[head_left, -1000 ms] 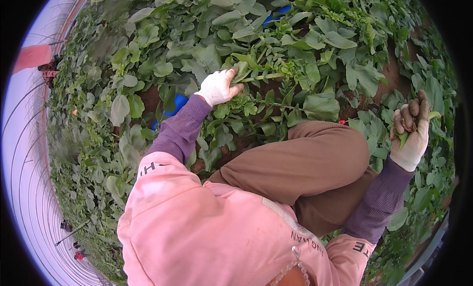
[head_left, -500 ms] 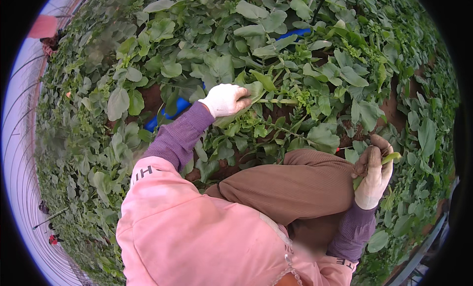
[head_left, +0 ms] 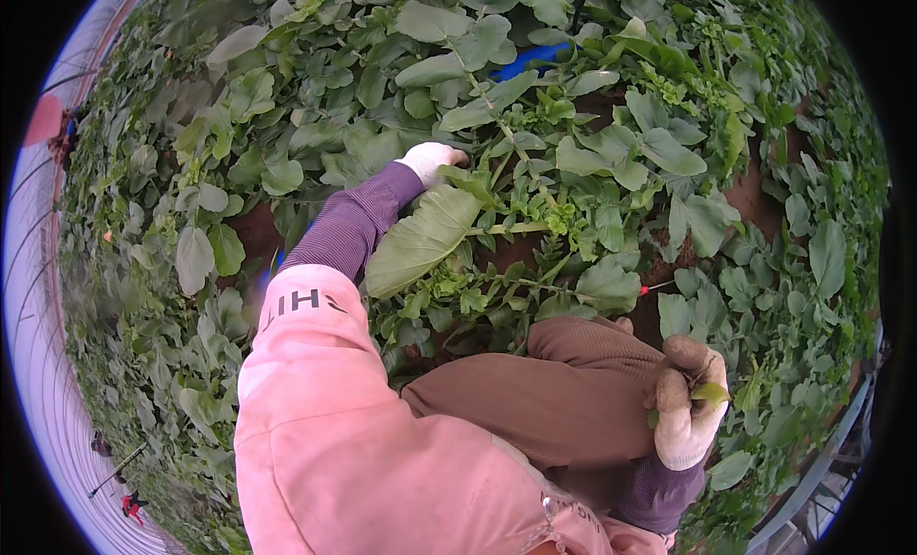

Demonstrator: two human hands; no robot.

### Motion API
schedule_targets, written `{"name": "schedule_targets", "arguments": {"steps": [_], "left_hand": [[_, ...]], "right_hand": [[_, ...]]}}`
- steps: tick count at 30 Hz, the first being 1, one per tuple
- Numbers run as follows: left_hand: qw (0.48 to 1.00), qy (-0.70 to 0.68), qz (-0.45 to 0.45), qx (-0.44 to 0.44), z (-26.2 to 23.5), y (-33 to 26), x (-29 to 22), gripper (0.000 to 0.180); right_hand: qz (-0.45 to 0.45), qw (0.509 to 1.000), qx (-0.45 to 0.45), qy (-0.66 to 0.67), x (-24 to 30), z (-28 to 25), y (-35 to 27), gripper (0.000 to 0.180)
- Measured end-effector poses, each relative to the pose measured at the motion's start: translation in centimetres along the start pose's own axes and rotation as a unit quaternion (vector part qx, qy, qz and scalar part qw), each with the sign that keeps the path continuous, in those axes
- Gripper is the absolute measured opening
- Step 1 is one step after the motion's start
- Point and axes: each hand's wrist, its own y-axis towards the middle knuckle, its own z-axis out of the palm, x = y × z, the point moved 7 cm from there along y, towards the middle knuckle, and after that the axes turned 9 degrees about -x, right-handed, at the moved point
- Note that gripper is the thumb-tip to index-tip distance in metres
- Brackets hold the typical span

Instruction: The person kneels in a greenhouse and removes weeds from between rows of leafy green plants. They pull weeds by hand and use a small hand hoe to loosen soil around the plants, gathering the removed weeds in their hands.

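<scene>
My left hand [head_left: 435, 160], in a white glove, reaches in among the leafy plants [head_left: 611, 154]. Leaves cover its fingers, so their grip cannot be made out. Just below its wrist a large broad leaf [head_left: 425, 240] hangs with its pale ribbed side showing. Beside my bent knee [head_left: 573, 364] in brown trousers, my right hand [head_left: 690, 402] is closed, its glove fingertips stained with soil. A piece of yellow-green leaf [head_left: 710, 393] pokes out from between those fingers.
Dense foliage surrounds me, with patches of brown soil [head_left: 750, 197] between plants. Something blue [head_left: 530, 60] shows through the leaves ahead. A small red-tipped object [head_left: 645, 290] lies near my knee. Along the left runs a ribbed plastic wall [head_left: 33, 316]; a metal frame [head_left: 812, 469] stands at lower right.
My left hand has moved a little farther away, off the large leaf and in behind the foliage. That leaf now hangs nearer me. My right hand has shifted left and toward me, still closed.
</scene>
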Motion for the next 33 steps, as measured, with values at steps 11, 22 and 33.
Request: {"name": "schedule_targets", "arguments": {"steps": [11,22,33], "left_hand": [[0.981,-0.101,-0.167,0.024,0.6,0.6,2.9,0.028],[0.987,0.026,0.070,-0.141,3.8,3.1,2.1,0.032],[0.985,0.091,-0.069,-0.132,2.5,4.1,2.9,0.018]], "right_hand": [[0.018,1.000,-0.016,-0.009,0.2,0.3,0.6,0.022],[-0.075,0.990,0.052,-0.104,1.9,1.3,1.4,0.027],[-0.108,0.986,0.087,-0.096,2.2,1.5,1.4,0.024]]}}
